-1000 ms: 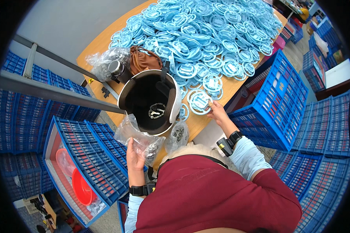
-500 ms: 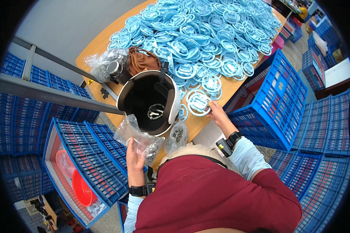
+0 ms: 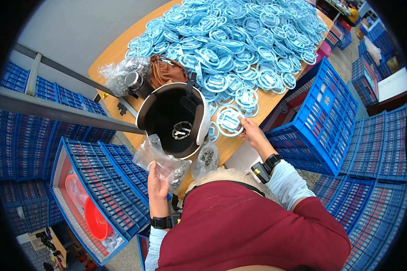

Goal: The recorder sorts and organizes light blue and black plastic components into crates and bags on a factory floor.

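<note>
My right hand [image 3: 254,134] pinches the right rim of a light blue round plastic piece [image 3: 229,120] with cut-outs, at the near edge of a big heap of such pieces [image 3: 239,40]. My left hand [image 3: 157,186] is closed on a clear plastic bag [image 3: 172,168] holding small metal parts; the bag hides some of its fingers. Between the hands an upturned helmet [image 3: 205,122], white outside and dark inside, has a ring of small metallic parts [image 3: 182,131] in its bottom. Next to it lies a second clear bag [image 3: 206,159] of small dark parts.
Behind the helmet are a dark cup [image 3: 138,83], a brown pouch [image 3: 166,72] and a stuffed clear bag [image 3: 124,72] on the wooden table [image 3: 115,56]. Blue crates [image 3: 319,115] stand close at the right; a tilted crate [image 3: 101,189] with red basins is at the left. A metal rail [image 3: 68,109] crosses the left side.
The blue plastic piece in my right hand has shifted slightly left and turned a little. My left hand and its bag stay almost still.
</note>
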### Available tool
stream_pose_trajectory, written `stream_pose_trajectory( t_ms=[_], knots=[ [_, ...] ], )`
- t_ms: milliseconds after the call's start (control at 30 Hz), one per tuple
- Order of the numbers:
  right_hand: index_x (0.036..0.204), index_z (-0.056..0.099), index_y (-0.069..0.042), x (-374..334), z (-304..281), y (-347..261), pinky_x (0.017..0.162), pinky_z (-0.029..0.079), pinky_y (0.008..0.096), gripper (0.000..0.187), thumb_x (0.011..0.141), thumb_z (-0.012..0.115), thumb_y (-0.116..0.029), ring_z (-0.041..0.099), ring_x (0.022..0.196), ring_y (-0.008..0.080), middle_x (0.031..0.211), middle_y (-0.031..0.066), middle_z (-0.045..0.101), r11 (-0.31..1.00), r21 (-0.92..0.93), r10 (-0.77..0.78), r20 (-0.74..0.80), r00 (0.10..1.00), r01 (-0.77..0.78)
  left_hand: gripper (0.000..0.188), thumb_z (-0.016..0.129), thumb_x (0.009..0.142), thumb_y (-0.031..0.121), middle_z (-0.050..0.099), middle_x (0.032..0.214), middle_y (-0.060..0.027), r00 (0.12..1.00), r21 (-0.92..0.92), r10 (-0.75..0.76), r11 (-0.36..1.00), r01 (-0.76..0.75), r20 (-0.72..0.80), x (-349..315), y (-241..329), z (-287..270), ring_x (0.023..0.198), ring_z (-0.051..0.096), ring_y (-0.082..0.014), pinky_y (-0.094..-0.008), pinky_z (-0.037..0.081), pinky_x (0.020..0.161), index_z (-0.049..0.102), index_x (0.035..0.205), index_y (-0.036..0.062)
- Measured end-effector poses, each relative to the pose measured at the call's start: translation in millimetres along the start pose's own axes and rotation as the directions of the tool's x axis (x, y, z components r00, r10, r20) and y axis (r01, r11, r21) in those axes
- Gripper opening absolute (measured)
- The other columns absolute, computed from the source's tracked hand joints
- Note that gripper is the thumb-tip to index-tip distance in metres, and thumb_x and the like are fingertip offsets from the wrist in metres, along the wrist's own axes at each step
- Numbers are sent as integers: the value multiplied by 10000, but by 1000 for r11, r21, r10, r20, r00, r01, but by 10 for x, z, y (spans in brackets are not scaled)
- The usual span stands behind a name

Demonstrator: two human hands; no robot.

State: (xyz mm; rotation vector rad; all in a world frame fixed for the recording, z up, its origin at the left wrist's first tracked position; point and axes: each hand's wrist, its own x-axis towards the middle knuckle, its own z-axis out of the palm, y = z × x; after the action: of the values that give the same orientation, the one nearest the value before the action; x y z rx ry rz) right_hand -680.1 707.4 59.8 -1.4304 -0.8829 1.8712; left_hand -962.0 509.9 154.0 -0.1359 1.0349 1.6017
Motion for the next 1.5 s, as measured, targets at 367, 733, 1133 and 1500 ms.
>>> stream_pose_trajectory(
  t_ms=[367, 733, 1133, 1500],
  knots=[
    [966, 532, -137, 32, 6, 46, 462, 406, 185, 250, 850, 453, -344, 466, 512, 37, 638, -52, 504, 994, 99, -40, 18, 999, 38, 267, 533, 803, 281, 552, 901, -102, 1000, 31, -4, 999, 5, -26, -13, -15, 11, 835, 536, -250, -405, 453, 733, 490, 965, 74],
    [964, 542, -122, 30, 41, 32, 435, 418, 201, 248, 854, 448, -323, 488, 524, 36, 658, -51, 527, 993, 110, -32, -19, 999, 34, 258, 529, 806, 287, 556, 887, -91, 999, 26, -21, 999, 22, -36, -15, -16, -30, 830, 538, -239, -390, 460, 710, 495, 962, 84],
    [948, 519, -130, 107, -23, 59, 447, 385, 213, 184, 857, 431, -264, 478, 520, 77, 674, -23, 541, 998, 17, 59, -179, 982, -57, 277, 525, 808, 280, 549, 897, -102, 999, 14, -11, 1000, 11, -41, -33, -17, -19, 850, 529, -248, -419, 452, 735, 487, 985, 70],
    [1009, 499, -138, 174, 27, -21, 506, 408, 227, 212, 853, 452, -274, 495, 588, 78, 740, -20, 559, 997, 55, 59, -96, 994, -54, 300, 504, 818, 287, 551, 926, -113, 1000, 27, -1, 1000, 2, -32, -63, -21, 0, 859, 528, -251, -429, 443, 755, 481, 1008, 56]
  ],
)
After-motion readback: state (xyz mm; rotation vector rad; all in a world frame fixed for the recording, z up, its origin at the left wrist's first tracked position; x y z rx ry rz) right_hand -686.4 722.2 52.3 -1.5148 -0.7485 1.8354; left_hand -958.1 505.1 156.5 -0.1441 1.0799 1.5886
